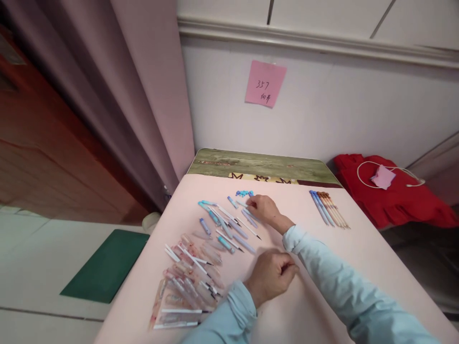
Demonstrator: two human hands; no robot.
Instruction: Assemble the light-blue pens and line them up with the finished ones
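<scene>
My right hand (264,210) reaches over the blue pen parts, fingertips pinched together beside the small blue pieces (244,193). What those fingers hold, if anything, is too small to tell. Closer to me, my left hand (274,274) is curled closed just above the table, and its inside is hidden. Left of both hands lie loose pen barrels, including a lilac barrel (244,243), a teal pen part (225,244) and a white pen refill (249,228). A heap of clear pinkish pen barrels (188,270) with more refills lies nearer on the left.
Several pens (330,210) with blue or brown tops lie side by side at the right of the pale tabletop (358,267). Beyond the right edge, a white cable (362,167) rests on red cloth (412,203). A wall with a pink note (266,83) stands behind.
</scene>
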